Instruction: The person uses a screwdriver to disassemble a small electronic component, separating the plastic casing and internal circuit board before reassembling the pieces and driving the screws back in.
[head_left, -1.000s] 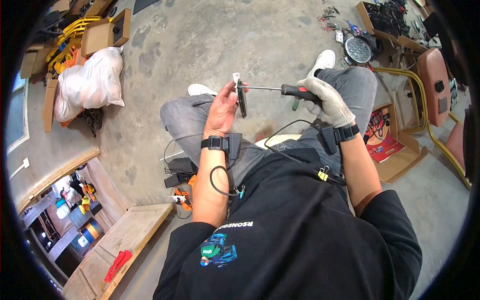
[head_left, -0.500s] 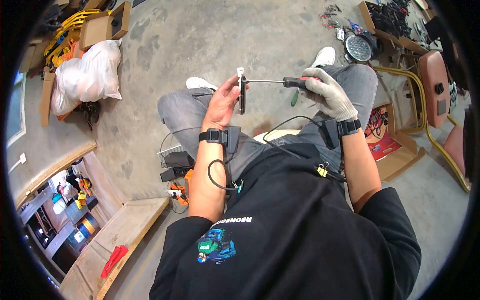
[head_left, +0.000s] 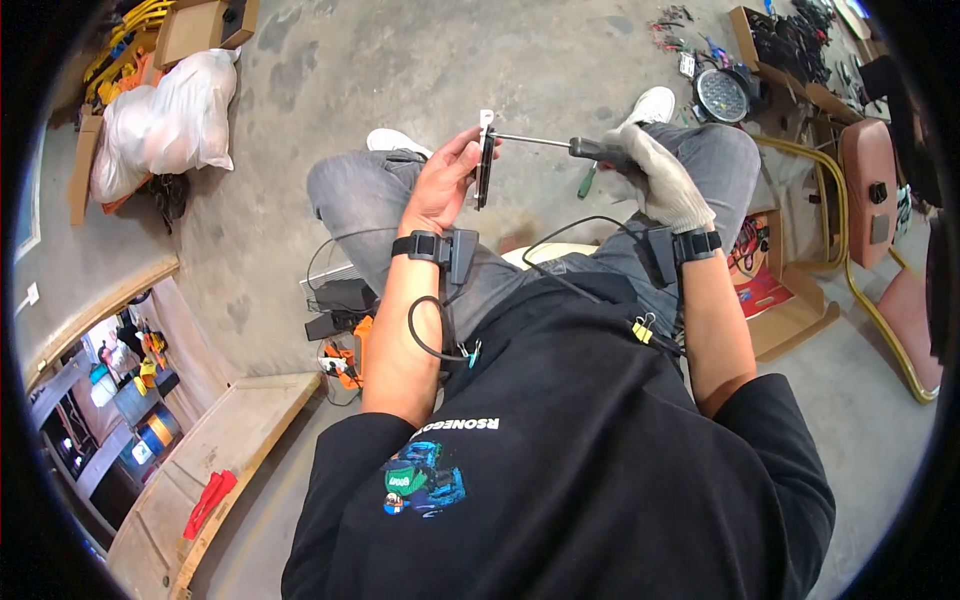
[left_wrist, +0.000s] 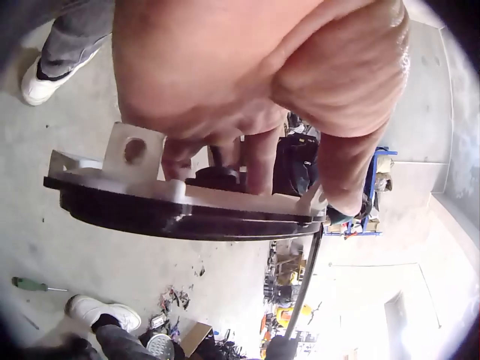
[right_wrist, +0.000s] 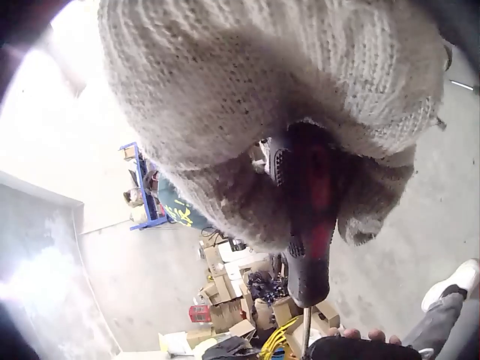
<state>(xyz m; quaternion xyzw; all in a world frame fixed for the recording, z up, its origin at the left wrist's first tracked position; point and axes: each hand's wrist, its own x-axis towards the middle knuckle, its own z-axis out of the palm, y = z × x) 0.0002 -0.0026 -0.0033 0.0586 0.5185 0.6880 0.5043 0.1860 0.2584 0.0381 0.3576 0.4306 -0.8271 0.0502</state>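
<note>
My bare left hand [head_left: 442, 190] holds a thin, flat part [head_left: 484, 172] on edge, thumb on one side and fingers behind it. In the left wrist view the part shows a curved black rim [left_wrist: 180, 219] and a pale plastic tab [left_wrist: 135, 152] with a hole. My right hand [head_left: 668, 185], in a white knitted glove, grips the black-and-red handle of a screwdriver [head_left: 597, 151]. Its metal shaft [head_left: 535, 139] runs nearly level to the part's upper end, with the tip right at its face. In the right wrist view, gloved fingers wrap the handle [right_wrist: 309, 262].
A green-handled screwdriver [head_left: 586, 182] lies on the floor between the legs. Farther right are a round lamp [head_left: 722, 96], an open cardboard box [head_left: 795, 315] and a yellow-framed chair [head_left: 868, 190]. To the left are a stuffed white bag [head_left: 165, 120] and a wooden bench [head_left: 225, 430].
Both hands, the part and the screwdriver sit slightly higher in the head view. The shaft, nearly level before, now slants down a little towards the handle. Both grips stay in place.
</note>
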